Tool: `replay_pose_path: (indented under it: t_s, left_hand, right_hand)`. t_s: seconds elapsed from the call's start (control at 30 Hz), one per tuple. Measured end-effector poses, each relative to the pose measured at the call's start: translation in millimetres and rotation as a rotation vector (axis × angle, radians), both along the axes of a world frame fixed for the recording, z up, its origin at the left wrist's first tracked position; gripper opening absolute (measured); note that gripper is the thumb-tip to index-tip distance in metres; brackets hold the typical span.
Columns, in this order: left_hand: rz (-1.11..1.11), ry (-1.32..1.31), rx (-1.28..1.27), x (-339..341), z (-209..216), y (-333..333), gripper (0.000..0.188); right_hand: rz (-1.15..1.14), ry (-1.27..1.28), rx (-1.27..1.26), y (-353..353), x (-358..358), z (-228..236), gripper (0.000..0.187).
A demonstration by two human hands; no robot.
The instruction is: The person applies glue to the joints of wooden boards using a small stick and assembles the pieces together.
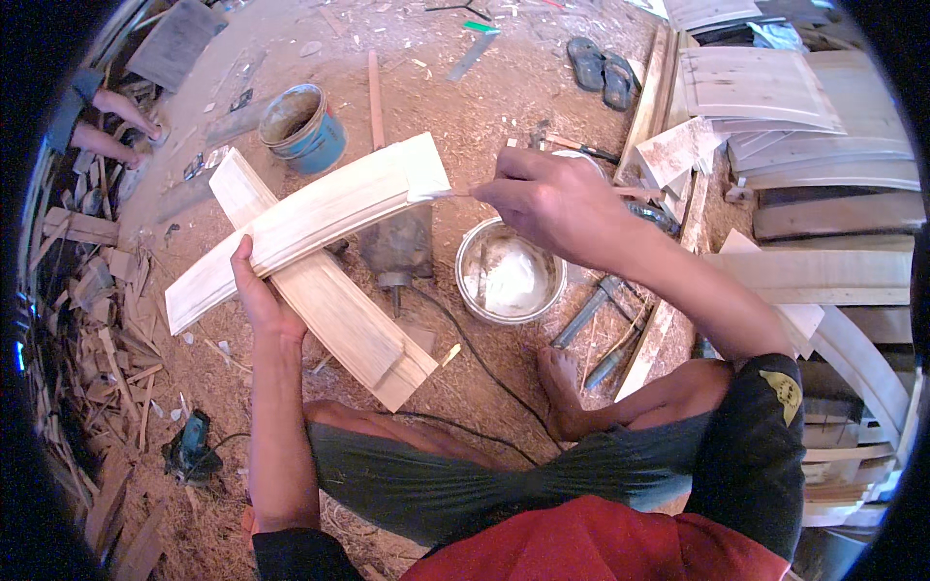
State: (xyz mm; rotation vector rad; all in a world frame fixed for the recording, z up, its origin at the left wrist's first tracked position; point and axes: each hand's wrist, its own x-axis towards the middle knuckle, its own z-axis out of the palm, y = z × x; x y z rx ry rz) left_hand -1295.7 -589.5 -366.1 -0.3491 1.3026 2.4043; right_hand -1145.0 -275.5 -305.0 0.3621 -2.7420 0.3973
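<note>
My left hand (268,302) is closed around the lower edge of a pale curved wooden board (310,215), its thumb on the upper face. The board is tilted, its right end raised toward my right hand. Fingers of my right hand (557,205) pinch a thin stick-like applicator (457,193), whose whitened tip touches the board's right end. Below that hand stands a round white tub (560,293) with white paste (511,276) inside. Another wooden plank (344,315) lies crosswise under the held board. Most of my left fingers are hidden behind the board.
A blue bucket (323,145) stands beyond the board. A corded power tool (399,247) lies partly hidden beneath it; a green one (197,443) sits left. A hammer (588,310), sandals (601,73), stacked curved boards (765,92) and wood scraps (92,281) surround me. Another person's arms (121,111) show far left.
</note>
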Motion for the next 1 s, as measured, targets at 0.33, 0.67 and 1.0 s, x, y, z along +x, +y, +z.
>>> replay_pose_path:
  t_s: [0.33, 0.67, 1.0]
  left_hand:
    - [0.129, 0.073, 0.002, 0, 5, -4, 0.065]
    - [0.228, 0.192, 0.047, 9, 14, 7, 0.061]
    - [0.290, 0.251, -0.031, 10, 20, 4, 0.060]
  right_hand:
    - [0.006, -0.123, -0.503, 1, -24, 4, 0.033]
    - [-0.039, -0.434, -1.185, -61, -38, -12, 0.032]
    - [0.032, -0.347, -1.574, -28, -46, -2, 0.028]
